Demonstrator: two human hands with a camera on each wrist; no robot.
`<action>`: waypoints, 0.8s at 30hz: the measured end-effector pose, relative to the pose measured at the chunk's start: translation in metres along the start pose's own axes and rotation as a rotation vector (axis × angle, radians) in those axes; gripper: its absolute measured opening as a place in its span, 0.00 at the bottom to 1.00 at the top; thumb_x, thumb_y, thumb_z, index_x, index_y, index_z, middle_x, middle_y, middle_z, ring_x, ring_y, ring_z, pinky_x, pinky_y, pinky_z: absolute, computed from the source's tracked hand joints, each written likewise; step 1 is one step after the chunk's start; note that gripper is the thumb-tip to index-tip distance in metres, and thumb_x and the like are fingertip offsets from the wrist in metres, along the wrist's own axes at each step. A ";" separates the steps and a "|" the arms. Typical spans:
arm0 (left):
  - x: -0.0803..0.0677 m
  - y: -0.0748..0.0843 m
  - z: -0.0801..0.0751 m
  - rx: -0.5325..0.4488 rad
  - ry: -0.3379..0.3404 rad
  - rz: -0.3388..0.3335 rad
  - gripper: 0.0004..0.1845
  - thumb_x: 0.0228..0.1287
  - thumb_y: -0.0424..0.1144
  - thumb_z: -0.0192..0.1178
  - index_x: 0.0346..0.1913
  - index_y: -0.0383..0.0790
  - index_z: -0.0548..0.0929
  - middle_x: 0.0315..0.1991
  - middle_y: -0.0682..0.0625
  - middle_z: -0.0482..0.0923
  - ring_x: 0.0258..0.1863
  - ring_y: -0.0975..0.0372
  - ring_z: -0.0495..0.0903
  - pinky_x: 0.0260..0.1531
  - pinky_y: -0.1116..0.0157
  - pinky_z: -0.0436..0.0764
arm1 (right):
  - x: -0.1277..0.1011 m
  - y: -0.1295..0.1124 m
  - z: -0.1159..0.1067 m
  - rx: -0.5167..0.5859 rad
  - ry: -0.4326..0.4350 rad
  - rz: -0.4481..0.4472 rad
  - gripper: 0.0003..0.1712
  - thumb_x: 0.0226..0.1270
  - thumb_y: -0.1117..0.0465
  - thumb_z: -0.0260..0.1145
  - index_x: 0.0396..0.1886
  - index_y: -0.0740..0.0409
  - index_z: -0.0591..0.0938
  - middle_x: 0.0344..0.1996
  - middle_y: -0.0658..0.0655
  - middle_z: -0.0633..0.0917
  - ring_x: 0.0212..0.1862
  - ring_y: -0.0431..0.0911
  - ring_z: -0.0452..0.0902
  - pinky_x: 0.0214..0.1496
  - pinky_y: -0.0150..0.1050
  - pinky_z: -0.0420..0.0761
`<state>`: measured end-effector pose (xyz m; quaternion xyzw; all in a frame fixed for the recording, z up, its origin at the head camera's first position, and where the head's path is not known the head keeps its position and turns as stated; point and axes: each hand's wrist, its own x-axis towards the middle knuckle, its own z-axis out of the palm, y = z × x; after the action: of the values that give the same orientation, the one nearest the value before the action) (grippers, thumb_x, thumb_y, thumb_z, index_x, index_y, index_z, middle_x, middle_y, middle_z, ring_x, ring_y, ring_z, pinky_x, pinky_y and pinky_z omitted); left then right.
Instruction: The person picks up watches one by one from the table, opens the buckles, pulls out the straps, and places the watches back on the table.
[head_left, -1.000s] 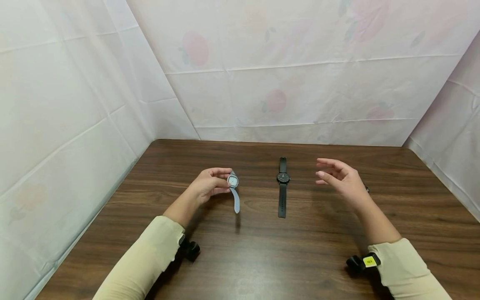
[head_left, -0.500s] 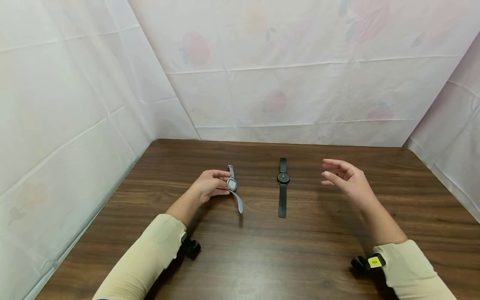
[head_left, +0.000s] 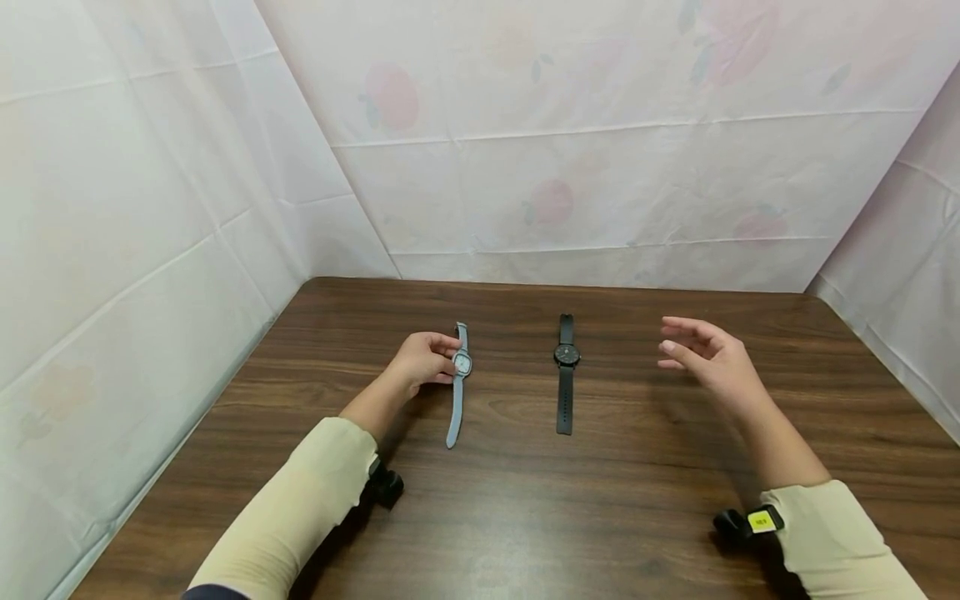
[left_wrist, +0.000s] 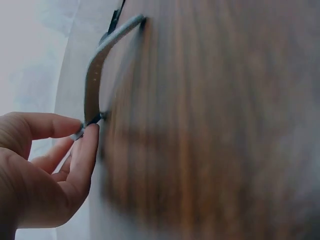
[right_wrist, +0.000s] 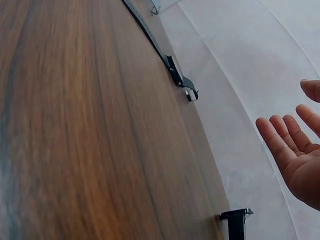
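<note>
Grey watch dial too small to read; left wrist view blurred.

The person is wearing pale cream long sleeves, with a small black camera unit sitting at each wrist; the right unit is bearing a yellow label

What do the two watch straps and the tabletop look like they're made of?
Grey watch in the left hand: strap bends smoothly, matte, likely silicone or rubber. Black watch: flat matte strap with punched holes, probably rubber or leather. Table: dark wood grain, slight sheen, possibly laminate.
</note>
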<state>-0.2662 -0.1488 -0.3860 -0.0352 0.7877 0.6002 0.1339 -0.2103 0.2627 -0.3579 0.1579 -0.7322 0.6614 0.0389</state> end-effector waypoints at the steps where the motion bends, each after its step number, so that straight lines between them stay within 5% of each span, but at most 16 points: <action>1: 0.001 0.001 0.000 0.032 0.003 0.009 0.22 0.56 0.15 0.59 0.55 0.28 0.79 0.46 0.40 0.77 0.37 0.57 0.81 0.36 0.64 0.85 | -0.001 0.000 -0.001 -0.002 0.001 0.000 0.20 0.70 0.65 0.63 0.61 0.59 0.76 0.49 0.52 0.79 0.46 0.39 0.79 0.46 0.35 0.84; 7: 0.001 0.006 0.000 0.173 0.018 0.020 0.18 0.56 0.17 0.60 0.50 0.29 0.81 0.43 0.41 0.77 0.34 0.57 0.80 0.34 0.65 0.85 | -0.003 0.002 -0.008 0.015 0.004 -0.003 0.19 0.71 0.67 0.62 0.60 0.59 0.77 0.47 0.51 0.80 0.44 0.39 0.80 0.45 0.34 0.83; 14: 0.003 0.007 0.000 0.226 0.008 0.031 0.15 0.56 0.17 0.60 0.47 0.27 0.82 0.40 0.41 0.79 0.30 0.59 0.80 0.32 0.65 0.85 | -0.005 0.006 -0.015 0.038 0.013 0.012 0.17 0.70 0.68 0.63 0.58 0.57 0.78 0.46 0.51 0.80 0.43 0.39 0.81 0.45 0.36 0.84; 20: 0.002 0.010 0.000 0.291 -0.005 0.050 0.14 0.56 0.19 0.61 0.46 0.27 0.81 0.37 0.43 0.78 0.28 0.59 0.80 0.29 0.66 0.85 | -0.006 0.005 -0.018 -0.019 0.012 0.039 0.17 0.70 0.66 0.64 0.57 0.56 0.78 0.47 0.52 0.79 0.45 0.39 0.79 0.46 0.37 0.83; 24: 0.000 0.014 0.000 0.358 -0.003 0.074 0.13 0.55 0.20 0.62 0.45 0.29 0.82 0.37 0.44 0.78 0.26 0.60 0.80 0.28 0.67 0.85 | -0.007 0.005 -0.020 -0.157 0.008 0.052 0.18 0.70 0.64 0.63 0.59 0.58 0.77 0.47 0.50 0.77 0.44 0.38 0.78 0.46 0.36 0.84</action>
<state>-0.2694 -0.1453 -0.3732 0.0192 0.8826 0.4548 0.1171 -0.2085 0.2836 -0.3621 0.1327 -0.7856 0.6032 0.0370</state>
